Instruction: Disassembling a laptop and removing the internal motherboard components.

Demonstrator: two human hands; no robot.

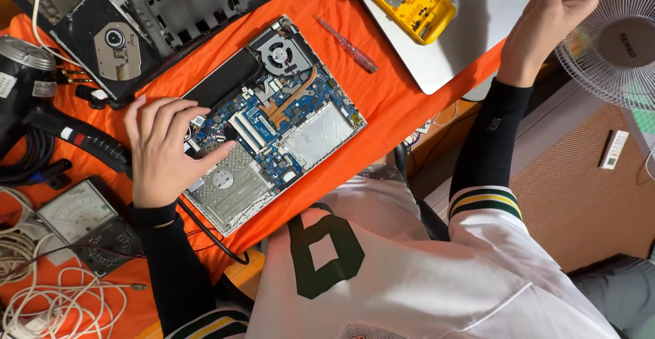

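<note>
At the far left a black heat gun [41, 100] and an analog meter [85, 223] sit partly cut off, with white cables [48, 298] tangled below. My left hand [164, 151] lies flat, fingers spread and grasping nothing, on the opened laptop base [273, 120], hiding its left corner. A screwdriver [346, 44] lies on the orange cloth [382, 100] covering the table. My right hand [563, 4] is cut off at the top edge; I cannot tell its grip.
</note>
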